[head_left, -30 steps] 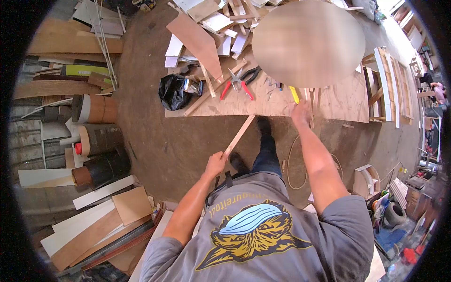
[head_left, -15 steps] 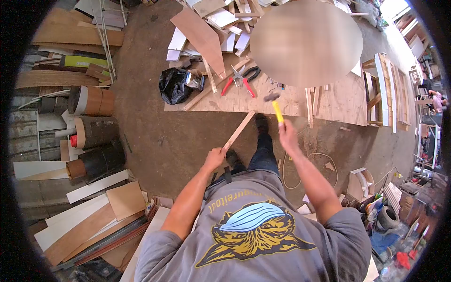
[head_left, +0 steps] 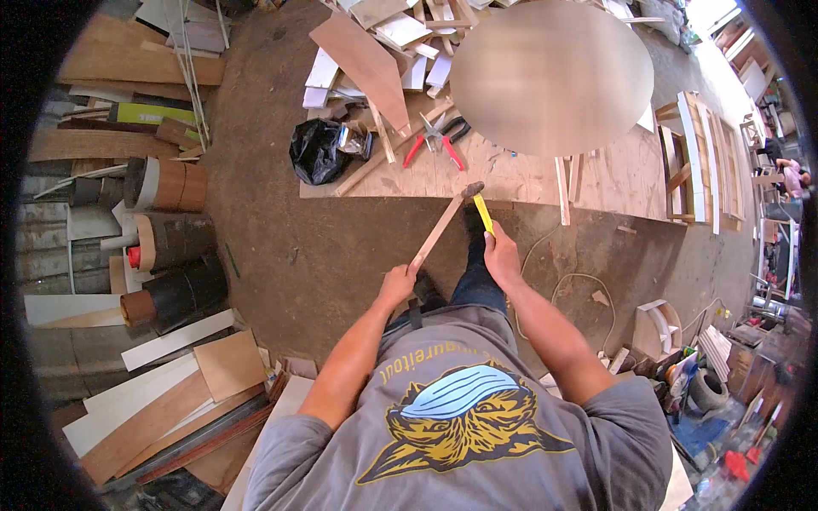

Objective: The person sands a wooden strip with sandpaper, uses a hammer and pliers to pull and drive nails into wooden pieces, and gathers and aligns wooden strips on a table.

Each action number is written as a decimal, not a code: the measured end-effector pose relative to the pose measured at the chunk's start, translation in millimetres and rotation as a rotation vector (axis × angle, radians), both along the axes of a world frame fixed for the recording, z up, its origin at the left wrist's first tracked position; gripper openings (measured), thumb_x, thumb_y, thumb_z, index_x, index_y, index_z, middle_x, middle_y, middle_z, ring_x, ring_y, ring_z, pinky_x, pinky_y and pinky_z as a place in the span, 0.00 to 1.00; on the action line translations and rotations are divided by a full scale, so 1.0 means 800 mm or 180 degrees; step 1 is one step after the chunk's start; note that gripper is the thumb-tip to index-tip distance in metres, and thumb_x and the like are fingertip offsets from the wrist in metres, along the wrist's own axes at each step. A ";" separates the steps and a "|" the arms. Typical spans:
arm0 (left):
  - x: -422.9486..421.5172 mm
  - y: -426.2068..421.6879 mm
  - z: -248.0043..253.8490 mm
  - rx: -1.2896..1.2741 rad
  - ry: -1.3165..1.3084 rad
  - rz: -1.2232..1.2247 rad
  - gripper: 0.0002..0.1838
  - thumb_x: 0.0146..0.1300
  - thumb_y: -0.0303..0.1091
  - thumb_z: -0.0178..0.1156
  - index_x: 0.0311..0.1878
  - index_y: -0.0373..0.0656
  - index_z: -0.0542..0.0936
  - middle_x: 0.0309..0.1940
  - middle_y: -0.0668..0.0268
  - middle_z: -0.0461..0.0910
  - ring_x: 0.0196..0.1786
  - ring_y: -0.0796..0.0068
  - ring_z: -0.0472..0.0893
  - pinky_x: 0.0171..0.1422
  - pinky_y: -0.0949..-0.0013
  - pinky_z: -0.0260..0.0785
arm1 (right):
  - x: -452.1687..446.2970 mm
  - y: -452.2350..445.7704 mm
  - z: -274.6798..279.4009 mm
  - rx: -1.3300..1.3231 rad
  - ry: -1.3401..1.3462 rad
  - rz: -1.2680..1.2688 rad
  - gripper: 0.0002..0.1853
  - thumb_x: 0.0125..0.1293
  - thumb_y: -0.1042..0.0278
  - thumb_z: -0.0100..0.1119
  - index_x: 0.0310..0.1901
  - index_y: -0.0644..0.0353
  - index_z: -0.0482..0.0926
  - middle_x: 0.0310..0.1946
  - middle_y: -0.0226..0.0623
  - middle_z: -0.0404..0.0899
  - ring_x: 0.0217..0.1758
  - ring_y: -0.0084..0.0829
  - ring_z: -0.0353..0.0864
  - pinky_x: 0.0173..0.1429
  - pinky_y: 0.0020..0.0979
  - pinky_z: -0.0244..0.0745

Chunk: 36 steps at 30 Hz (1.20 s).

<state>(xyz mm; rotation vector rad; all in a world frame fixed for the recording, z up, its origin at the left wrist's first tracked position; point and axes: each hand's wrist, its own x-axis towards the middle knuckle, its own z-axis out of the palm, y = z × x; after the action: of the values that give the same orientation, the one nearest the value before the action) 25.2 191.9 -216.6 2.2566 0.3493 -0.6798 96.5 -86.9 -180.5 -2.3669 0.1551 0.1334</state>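
My left hand (head_left: 397, 284) is closed around the near end of a narrow wooden strip (head_left: 438, 232), which slants up toward the front edge of a plywood sheet (head_left: 613, 192). In my right hand (head_left: 503, 254) is a hammer (head_left: 483, 213) with a yellow handle. Its dark head is at the far end of the strip and appears to touch it. Beyond them on the plywood lie red-handled pliers or snips (head_left: 434, 145) and a black-handled tool (head_left: 458, 128).
A black plastic bag (head_left: 315, 153) sits at the plywood's left, with piled wood offcuts (head_left: 362, 68) behind. A blurred oval hides the back middle. Rolled sheets (head_left: 175, 183) and boards line the left; wooden frames (head_left: 699, 162) stand at right. A cable (head_left: 588, 277) loops on the floor.
My right hand has brought the hammer down and left, from above the plywood edge to the strip's far end. My left hand, still holding the strip, has shifted slightly right.
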 end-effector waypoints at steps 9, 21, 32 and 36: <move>0.007 -0.003 0.015 -0.0086 0.0271 0.0072 0.36 0.79 0.59 0.44 0.36 0.31 0.83 0.36 0.36 0.82 0.45 0.32 0.83 0.52 0.40 0.73 | -0.009 -0.001 -0.001 -0.0106 -0.0232 -0.0014 0.21 0.79 0.61 0.53 0.69 0.57 0.74 0.48 0.55 0.84 0.49 0.57 0.85 0.51 0.50 0.80; 0.011 0.003 -0.003 -0.0081 0.0232 0.0039 0.35 0.78 0.59 0.45 0.37 0.32 0.84 0.37 0.37 0.83 0.46 0.32 0.83 0.52 0.40 0.74 | -0.020 -0.008 0.012 -0.0591 -0.0264 0.0311 0.21 0.78 0.60 0.53 0.69 0.54 0.73 0.41 0.50 0.84 0.41 0.55 0.85 0.42 0.51 0.81; 0.019 0.003 0.006 -0.0036 0.0342 0.0104 0.36 0.78 0.60 0.44 0.36 0.31 0.84 0.38 0.37 0.84 0.49 0.33 0.83 0.55 0.41 0.74 | -0.004 -0.004 0.003 -0.0842 -0.0231 0.0529 0.23 0.79 0.55 0.50 0.71 0.52 0.71 0.40 0.48 0.83 0.37 0.54 0.86 0.38 0.52 0.83; 0.024 0.002 0.028 0.0019 0.0400 0.0076 0.37 0.78 0.60 0.44 0.37 0.30 0.84 0.39 0.36 0.83 0.50 0.32 0.82 0.56 0.41 0.73 | -0.003 0.005 0.018 -0.0652 -0.0481 0.0391 0.23 0.79 0.55 0.50 0.71 0.51 0.71 0.40 0.47 0.84 0.38 0.53 0.86 0.38 0.51 0.83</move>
<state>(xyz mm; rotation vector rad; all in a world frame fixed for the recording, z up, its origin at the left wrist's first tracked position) 44.1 193.2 -194.0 2.2172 0.4389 -0.8113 94.2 -83.3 -166.1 -2.5797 -0.0521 -0.0035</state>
